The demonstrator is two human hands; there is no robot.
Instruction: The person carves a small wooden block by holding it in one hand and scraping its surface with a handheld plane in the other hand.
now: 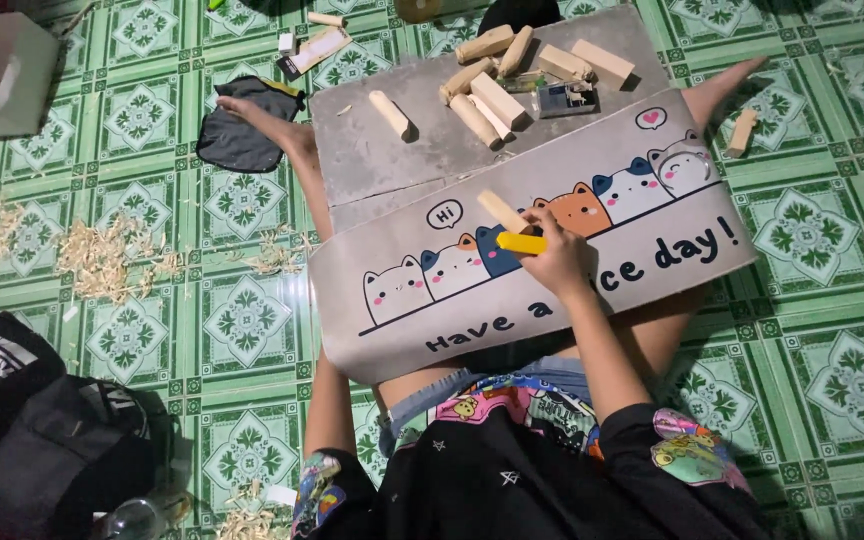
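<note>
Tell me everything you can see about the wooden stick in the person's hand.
The wooden stick is short, pale and squared, and looks like light raw wood. It tilts up to the left over the grey cartoon-cat mat on the person's lap. One hand grips its lower end together with a yellow tool; which hand it is cannot be told.
</note>
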